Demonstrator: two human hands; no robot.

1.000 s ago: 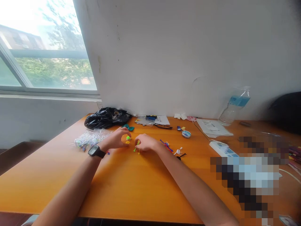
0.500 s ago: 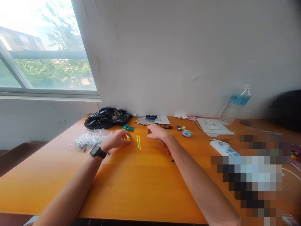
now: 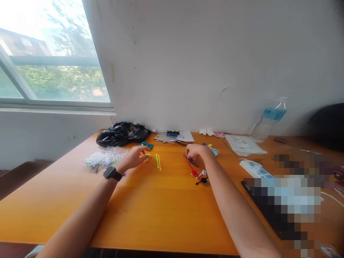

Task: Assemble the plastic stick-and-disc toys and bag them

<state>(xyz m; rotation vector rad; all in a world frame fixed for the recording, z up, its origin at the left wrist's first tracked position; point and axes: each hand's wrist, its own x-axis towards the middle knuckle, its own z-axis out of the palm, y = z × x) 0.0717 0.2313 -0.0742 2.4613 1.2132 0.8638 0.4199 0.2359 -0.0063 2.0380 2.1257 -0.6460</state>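
Observation:
My left hand [image 3: 135,157], a black watch on its wrist, rests low over the table with thumb and fingers apart. By its fingertips lies a small yellow-green piece [image 3: 147,156], partly covered. Two thin plastic arrows, a green one [image 3: 157,161] and a yellow one [image 3: 159,163], lie side by side between my hands. My right hand [image 3: 196,151] points its bent fingers down, closed at a blue arrow-tipped stick [image 3: 194,163]; the exact contact is partly hidden. Nearer to me are a red arrow-tipped piece [image 3: 194,173], a white piece [image 3: 204,172] and a black arrow-tipped piece [image 3: 203,180].
A clear bag of small plastic pieces [image 3: 103,159] lies beyond my left wrist, with a black plastic bag [image 3: 120,134] behind. Papers [image 3: 185,136] lie by the wall. To the right are a power strip [image 3: 255,168], a white package [image 3: 245,144] and a bottle [image 3: 268,122].
My right hand has moved right, from near the green and yellow arrows to the blue stick. The red, white and black pieces show more fully. My left fingers have spread from the yellow-green piece.

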